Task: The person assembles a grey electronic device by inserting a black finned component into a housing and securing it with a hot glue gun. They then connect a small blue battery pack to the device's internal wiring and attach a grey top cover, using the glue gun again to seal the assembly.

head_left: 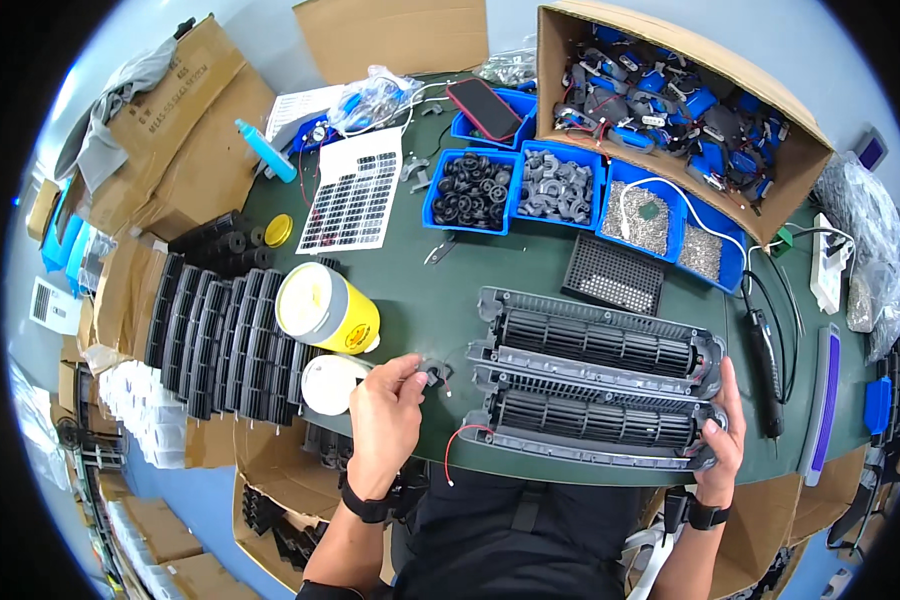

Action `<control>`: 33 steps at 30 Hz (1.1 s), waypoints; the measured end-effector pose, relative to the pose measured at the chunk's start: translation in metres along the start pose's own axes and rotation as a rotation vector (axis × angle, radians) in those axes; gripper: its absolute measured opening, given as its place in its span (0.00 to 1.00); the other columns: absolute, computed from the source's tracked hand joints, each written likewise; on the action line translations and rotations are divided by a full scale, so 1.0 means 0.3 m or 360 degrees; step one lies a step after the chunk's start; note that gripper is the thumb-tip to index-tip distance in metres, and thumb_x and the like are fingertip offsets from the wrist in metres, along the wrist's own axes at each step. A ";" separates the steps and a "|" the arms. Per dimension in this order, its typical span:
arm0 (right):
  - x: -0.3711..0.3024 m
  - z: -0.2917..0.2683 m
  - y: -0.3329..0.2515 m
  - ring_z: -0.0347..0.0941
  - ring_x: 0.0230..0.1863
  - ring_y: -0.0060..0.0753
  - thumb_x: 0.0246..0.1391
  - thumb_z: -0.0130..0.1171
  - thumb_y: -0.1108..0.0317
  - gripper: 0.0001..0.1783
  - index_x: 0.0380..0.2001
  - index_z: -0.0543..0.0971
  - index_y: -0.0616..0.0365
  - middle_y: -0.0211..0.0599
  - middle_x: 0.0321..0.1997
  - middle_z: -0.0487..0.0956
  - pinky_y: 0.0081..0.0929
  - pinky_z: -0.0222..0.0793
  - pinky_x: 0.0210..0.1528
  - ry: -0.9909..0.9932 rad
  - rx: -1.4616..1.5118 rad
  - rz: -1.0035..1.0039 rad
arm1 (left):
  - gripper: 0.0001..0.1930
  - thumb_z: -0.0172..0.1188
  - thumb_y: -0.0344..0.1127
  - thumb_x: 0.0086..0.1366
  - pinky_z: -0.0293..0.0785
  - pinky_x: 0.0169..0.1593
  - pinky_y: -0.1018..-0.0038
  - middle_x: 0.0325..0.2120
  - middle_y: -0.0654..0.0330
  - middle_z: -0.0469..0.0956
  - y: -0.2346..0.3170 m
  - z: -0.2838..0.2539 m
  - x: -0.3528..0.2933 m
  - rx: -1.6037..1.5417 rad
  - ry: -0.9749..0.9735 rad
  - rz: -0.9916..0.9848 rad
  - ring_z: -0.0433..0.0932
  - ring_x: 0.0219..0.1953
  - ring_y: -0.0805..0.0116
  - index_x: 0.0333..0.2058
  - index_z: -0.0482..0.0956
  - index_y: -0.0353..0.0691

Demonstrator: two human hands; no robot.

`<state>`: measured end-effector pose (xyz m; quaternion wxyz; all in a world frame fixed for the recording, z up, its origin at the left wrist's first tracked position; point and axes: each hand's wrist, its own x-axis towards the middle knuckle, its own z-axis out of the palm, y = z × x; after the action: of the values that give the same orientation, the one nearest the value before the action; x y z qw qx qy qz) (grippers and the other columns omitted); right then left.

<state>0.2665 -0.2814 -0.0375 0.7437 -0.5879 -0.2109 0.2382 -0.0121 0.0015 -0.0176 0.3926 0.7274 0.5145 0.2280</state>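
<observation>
Two long grey fan housings [595, 462], each with a black slatted cross-flow roller [595, 342] inside, lie side by side on the green table before me. My right hand [722, 447] grips their right ends, thumb on the nearer one and fingers along the outer edge. Left of the housings, my left hand [385, 408] pinches a small dark grey part [434, 372] between thumb and fingertips. A thin red wire [448, 458] curls from the nearer housing's left end. Beside my left hand stand a yellow-and-white tub [355, 318] and a white round lid or container [332, 384].
Blue bins [467, 225] of black and grey parts and screws stand at the back, near a black perforated tray [613, 276]. A carton [690, 185] of blue-grey parts rises behind. Black rollers [210, 345] are stacked left; a corded electric screwdriver [765, 370] lies right.
</observation>
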 end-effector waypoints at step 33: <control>-0.004 -0.026 0.019 0.73 0.67 0.44 0.48 0.67 0.56 0.55 0.75 0.59 0.73 0.57 0.69 0.73 0.38 0.61 0.72 0.0050 -0.0030 0.0023 | 0.11 0.74 0.23 0.59 0.82 0.43 0.74 0.35 0.55 0.88 0.189 0.039 -0.086 -0.0038 -0.0409 0.0408 0.86 0.37 0.69 0.42 0.91 0.35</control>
<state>0.2695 -0.2872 -0.0447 0.7396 -0.6001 -0.1972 0.2323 0.0192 -0.0356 0.0233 0.4313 0.8055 0.3605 0.1874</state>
